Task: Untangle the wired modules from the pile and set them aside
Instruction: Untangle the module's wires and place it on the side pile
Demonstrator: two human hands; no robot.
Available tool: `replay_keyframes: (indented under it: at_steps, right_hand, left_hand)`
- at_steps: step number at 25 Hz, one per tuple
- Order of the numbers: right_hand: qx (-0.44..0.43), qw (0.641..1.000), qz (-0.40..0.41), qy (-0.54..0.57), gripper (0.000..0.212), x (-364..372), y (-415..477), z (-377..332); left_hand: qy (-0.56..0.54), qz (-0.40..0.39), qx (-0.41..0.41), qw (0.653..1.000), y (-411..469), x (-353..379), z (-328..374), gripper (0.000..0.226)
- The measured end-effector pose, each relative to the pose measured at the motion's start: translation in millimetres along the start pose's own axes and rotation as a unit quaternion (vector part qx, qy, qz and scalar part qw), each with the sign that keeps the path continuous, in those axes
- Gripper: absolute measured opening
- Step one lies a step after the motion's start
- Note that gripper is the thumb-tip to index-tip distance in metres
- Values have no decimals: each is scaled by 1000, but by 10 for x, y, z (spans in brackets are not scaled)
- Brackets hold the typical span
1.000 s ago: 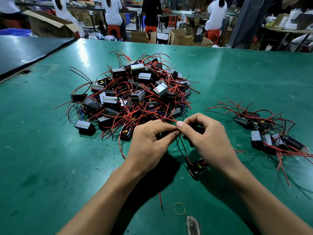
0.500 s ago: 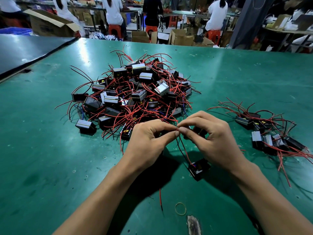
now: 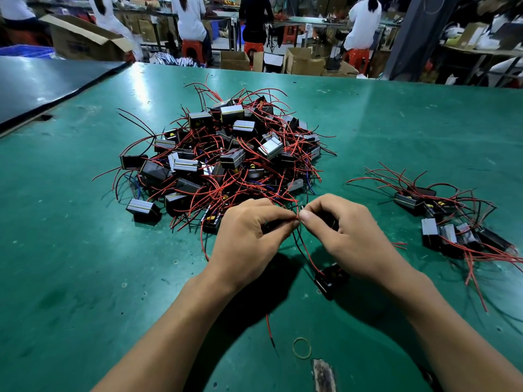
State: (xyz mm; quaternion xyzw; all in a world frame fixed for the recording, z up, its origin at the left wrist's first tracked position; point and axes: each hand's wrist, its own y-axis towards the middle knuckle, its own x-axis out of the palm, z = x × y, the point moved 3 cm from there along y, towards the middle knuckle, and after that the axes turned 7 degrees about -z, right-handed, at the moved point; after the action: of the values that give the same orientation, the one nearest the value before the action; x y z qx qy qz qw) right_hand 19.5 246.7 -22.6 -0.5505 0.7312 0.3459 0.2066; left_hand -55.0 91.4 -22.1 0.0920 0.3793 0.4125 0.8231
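Pinching one thin bundle of red and black wires point(image 3: 307, 254), the person's left hand point(image 3: 249, 236) and right hand point(image 3: 348, 239) met fingertip to fingertip, each with thumb and forefinger closed on the strands. The wires ran down to a black module point(image 3: 329, 278) tilted below the right wrist; I could not tell whether it touched the green table point(image 3: 85, 278). Just beyond the knuckles lay the tangled pile point(image 3: 226, 159) of modules. Well off to the right sat the smaller set-aside group point(image 3: 447, 222). Nearer the person, a rubber band point(image 3: 302, 348) lay beside a loose red wire scrap point(image 3: 268, 326).
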Motion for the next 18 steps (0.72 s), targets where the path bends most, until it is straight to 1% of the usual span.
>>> replay_keyframes:
  at_steps: [1, 3, 7, 8, 10, 13, 16, 18]
  right_hand:
    - [28, 999, -17, 39, 21, 9, 5, 14]
    - [56, 994, -42, 89, 21, -5, 5, 32]
    - [37, 990, -49, 131, 4, -83, -26, 6]
    - [17, 992, -45, 118, 7, -89, -31, -8]
    - [-38, 998, -15, 56, 11, -86, -33, -33]
    - [-101, 994, 37, -7, 6, -81, -44, -64]
    - [-105, 991, 63, -45, 13, -101, -46, -53]
    - [-108, 992, 60, -30, 9, -93, -45, -62]
  left_hand:
    - [5, 0, 0, 1000, -4, 2, -2, 10]
    - [-3, 7, -9, 1000, 1, 0, -24, 8]
    - [-45, 21, -49, 998, 21, -19, -71, 5]
    - [-53, 20, -58, 997, 21, -19, -78, 5]
    - [-68, 12, -74, 995, 17, -23, -90, 5]
    - [-78, 2, -82, 994, 9, -32, -104, 6]
    - [-80, -9, -83, 993, 10, -24, -104, 7]
    - [-80, -14, -76, 994, 13, -15, -94, 7]
